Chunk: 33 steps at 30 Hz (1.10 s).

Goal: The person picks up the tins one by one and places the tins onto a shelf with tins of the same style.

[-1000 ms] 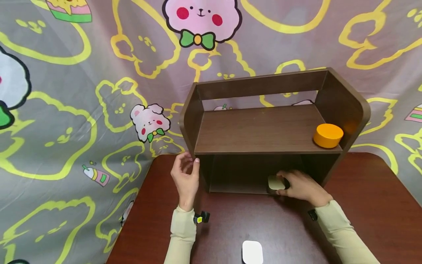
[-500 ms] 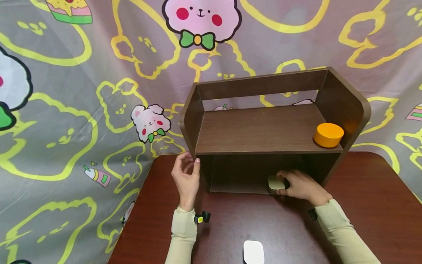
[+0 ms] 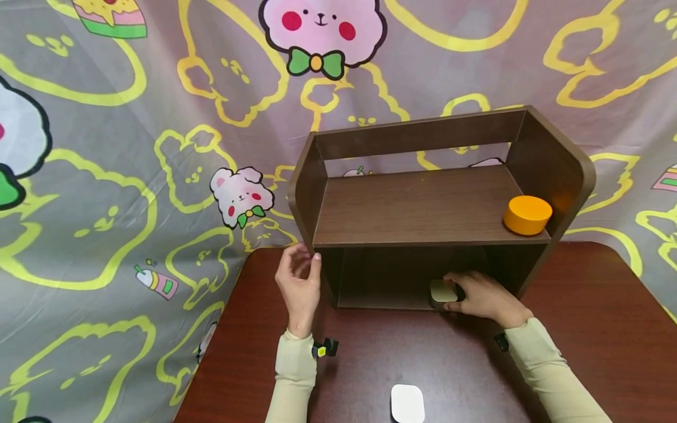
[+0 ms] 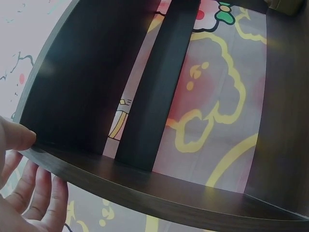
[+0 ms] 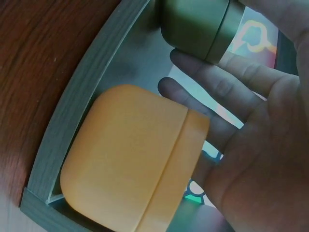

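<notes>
A brown two-tier desktop shelf (image 3: 418, 208) stands on the table. My left hand (image 3: 300, 288) is at its left side panel; in the left wrist view the thumb lies on the inner side of the panel edge (image 4: 111, 186) and bent fingers (image 4: 57, 200) are outside it. In the lower compartment my right hand (image 3: 483, 298) grips an olive-green canister with a pale flat top (image 3: 443, 292) between thumb and fingers. The right wrist view shows this green canister (image 5: 198, 29) upright on the bottom board. Beside it, at the right corner, an orange canister (image 5: 125, 154) is hidden by my hand in the head view.
A round orange container (image 3: 528, 215) sits at the right end of the upper shelf. Near the front of the reddish-brown table (image 3: 359, 352) lies a white rounded-square thing (image 3: 407, 403). A patterned cloth (image 3: 158, 106) hangs behind the shelf.
</notes>
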Tool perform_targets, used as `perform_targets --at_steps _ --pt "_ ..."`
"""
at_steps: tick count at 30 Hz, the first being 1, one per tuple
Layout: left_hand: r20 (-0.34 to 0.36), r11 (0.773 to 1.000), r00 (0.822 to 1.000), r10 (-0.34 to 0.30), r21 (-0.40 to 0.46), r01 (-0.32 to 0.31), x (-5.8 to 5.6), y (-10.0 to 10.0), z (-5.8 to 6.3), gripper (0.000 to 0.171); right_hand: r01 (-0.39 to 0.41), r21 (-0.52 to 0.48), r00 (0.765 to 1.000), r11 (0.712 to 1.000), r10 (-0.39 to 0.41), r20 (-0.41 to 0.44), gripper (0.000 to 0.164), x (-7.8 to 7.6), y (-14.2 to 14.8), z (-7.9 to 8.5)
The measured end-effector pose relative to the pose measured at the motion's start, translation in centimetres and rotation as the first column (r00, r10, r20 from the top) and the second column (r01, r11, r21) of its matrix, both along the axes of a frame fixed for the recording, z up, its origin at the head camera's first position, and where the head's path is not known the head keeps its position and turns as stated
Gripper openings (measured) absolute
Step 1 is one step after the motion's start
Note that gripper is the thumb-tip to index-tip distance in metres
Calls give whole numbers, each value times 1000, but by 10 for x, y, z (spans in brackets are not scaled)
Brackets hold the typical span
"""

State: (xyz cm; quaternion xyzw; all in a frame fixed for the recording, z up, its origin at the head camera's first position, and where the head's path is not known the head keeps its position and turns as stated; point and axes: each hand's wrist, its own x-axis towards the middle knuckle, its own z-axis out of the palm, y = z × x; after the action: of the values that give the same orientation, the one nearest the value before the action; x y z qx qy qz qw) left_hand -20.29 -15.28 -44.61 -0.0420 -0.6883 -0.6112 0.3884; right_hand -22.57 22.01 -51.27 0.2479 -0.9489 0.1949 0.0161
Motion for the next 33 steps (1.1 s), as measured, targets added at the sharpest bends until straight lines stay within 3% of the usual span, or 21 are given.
perform_targets --at_steps 9,23,33 --pt "0 1000 1000 5 20 -5 0 2 0 27 12 15 1000 1000 -12 4 65 4 0 2" --pt "-6 1000 1000 1 13 -1 -1 0 -1 25 21 2 999 1000 -21 -43 64 19 2 21" --pt "-10 1000 1000 4 6 -4 -1 1 0 25 -1 -28 971 1000 -6 -238 59 33 -1 35"
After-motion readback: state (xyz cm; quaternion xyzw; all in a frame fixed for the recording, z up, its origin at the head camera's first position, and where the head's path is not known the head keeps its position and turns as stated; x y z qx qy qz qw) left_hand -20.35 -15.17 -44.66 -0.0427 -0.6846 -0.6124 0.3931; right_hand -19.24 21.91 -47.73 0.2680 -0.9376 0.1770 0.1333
